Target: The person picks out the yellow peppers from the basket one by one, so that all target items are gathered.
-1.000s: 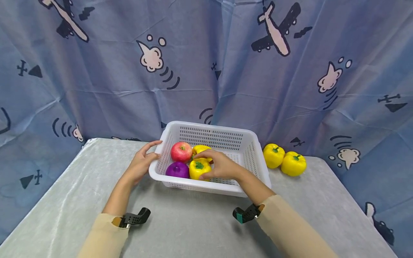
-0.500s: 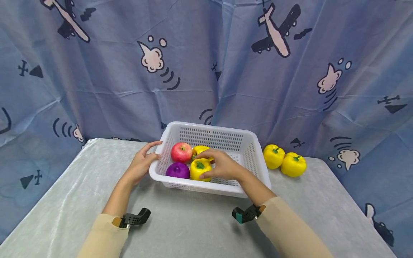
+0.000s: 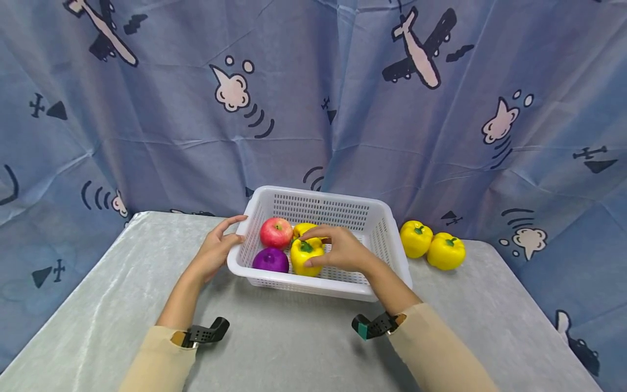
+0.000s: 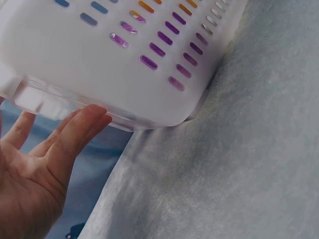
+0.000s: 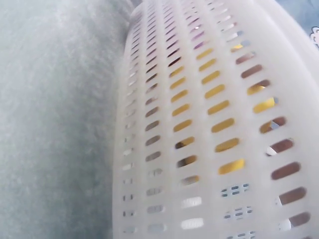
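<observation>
A white slotted plastic basket (image 3: 338,287) stands on the table. Inside, at its left end, lie a red apple (image 3: 276,233), a purple onion-like round thing (image 3: 271,260) and a yellow bell pepper (image 3: 307,261). Behind this pepper another yellow pepper (image 3: 305,227) is partly covered by fingers. My right hand (image 3: 343,249) reaches over the front rim and pinches the front pepper between thumb and fingers. At the left end, my left hand (image 3: 214,251) touches the basket's rim with thumb and fingers spread. Through the slots in the right wrist view, the yellow pepper (image 5: 214,107) shows only in pieces.
Two more yellow bell peppers (image 3: 415,238) sit side by side on the table, right of the basket. A blue curtain (image 3: 313,98) with airplane prints hangs behind the grey-white table cloth (image 3: 274,337). Each wrist carries a black strap device (image 3: 208,331).
The front pepper has shifted slightly right, together with my right hand, and its stem sits a little higher. My left hand stays at the basket's rim.
</observation>
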The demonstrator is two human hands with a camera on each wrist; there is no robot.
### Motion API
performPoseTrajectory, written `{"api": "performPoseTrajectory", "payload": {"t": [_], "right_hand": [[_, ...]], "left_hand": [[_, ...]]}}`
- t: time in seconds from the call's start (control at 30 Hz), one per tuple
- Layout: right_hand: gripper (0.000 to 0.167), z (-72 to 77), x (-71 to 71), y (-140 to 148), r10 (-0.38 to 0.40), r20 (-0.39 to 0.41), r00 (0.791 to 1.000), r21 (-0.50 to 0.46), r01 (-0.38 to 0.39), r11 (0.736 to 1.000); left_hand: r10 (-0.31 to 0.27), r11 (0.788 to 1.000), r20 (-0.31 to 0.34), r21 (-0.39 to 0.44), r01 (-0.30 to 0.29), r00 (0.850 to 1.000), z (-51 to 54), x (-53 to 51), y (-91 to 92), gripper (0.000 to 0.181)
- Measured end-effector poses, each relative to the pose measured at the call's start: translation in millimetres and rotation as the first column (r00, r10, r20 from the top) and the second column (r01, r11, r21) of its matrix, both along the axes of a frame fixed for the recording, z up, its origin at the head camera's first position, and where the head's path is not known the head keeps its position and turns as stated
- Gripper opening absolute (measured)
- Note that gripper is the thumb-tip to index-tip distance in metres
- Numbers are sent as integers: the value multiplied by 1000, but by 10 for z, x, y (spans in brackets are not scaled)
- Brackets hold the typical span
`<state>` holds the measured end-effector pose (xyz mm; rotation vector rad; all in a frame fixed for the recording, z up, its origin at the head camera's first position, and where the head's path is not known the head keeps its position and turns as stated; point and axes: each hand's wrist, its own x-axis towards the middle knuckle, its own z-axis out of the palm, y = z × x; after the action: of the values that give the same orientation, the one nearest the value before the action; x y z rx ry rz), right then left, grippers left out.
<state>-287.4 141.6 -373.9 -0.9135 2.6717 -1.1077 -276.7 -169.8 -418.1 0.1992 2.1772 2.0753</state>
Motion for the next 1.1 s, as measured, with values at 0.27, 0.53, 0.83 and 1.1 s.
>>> {"api": "performPoseTrajectory", "payload": {"t": [0.27,0.53,0.83,1.1], "right_hand": [[47,80,10,39,-48,-1,999,-55,48,997],[48,202,95,69,-91,7,996,-159,91,983],[48,438,303,261,-170,-109,979,-231,142,963],[49,616,523,590,-260,-157,953,-268,213,940]], "left_hand": [[1,1000,10,14,-1,1000,-12,-8,-1,58],[6,1000,12,14,-6,1000,-20,-10,-3,57],[4,1000,10,10,-5,1000,-23,-8,20,57],[13,1000,19,-1,-13,1000,-22,-20,3,57]]}}
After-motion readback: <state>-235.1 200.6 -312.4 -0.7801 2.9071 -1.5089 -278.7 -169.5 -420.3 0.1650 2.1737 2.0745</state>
